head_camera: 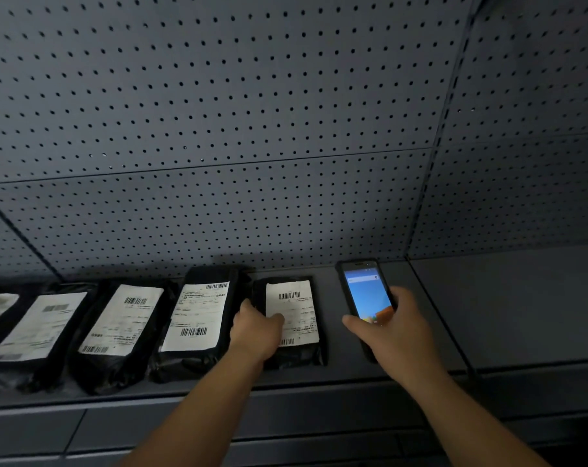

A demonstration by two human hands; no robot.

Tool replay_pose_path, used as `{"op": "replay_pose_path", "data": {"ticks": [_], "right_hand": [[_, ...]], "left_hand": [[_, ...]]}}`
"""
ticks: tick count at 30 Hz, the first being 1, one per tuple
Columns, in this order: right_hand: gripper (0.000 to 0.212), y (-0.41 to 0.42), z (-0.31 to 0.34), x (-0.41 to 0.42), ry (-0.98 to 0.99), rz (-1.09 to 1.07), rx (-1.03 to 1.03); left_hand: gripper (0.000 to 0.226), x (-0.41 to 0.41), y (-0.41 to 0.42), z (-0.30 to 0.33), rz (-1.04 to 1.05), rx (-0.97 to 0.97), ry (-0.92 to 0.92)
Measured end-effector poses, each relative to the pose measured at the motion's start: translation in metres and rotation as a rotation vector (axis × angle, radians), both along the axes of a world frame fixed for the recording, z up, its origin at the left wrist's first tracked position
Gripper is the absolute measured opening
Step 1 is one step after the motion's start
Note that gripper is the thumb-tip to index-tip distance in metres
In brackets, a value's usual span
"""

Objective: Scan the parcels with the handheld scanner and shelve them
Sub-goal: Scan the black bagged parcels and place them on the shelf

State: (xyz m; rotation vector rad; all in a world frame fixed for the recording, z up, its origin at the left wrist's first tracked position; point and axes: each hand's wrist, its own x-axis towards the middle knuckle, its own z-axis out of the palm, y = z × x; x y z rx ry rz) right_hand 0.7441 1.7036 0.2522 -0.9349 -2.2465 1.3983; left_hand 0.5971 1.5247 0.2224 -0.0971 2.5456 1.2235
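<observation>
- My left hand (257, 326) rests on the rightmost parcel (291, 320), thumb across its white label, fingers curled over its left edge.
- That parcel lies flat on the shelf (521, 315), last in a row of parcels.
- My right hand (392, 326) grips the handheld scanner (365, 293), screen lit, just right of the parcel.

A big grey wall (252, 112) full of little round holes fills the view from nine o'clock over twelve to three o'clock. A dark upright post (434, 156) runs down it at two o'clock, splitting the wall into two parts.
</observation>
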Motion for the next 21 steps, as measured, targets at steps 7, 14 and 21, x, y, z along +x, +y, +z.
{"op": "replay_pose_path", "data": {"ticks": [7,14,21], "right_hand": [[0.088,0.007,-0.001,-0.004,0.013,0.081,-0.017],[0.073,-0.011,-0.005,-0.017,0.021,0.213,-0.091],[0.076,-0.069,-0.011,-0.034,0.030,0.398,-0.160]], "left_hand": [[0.076,0.023,0.006,0.026,-0.112,-0.063,0.185],[0.070,0.055,-0.020,0.039,-0.044,-0.124,0.294],[0.059,0.086,-0.076,0.042,0.001,-0.233,0.448]]}}
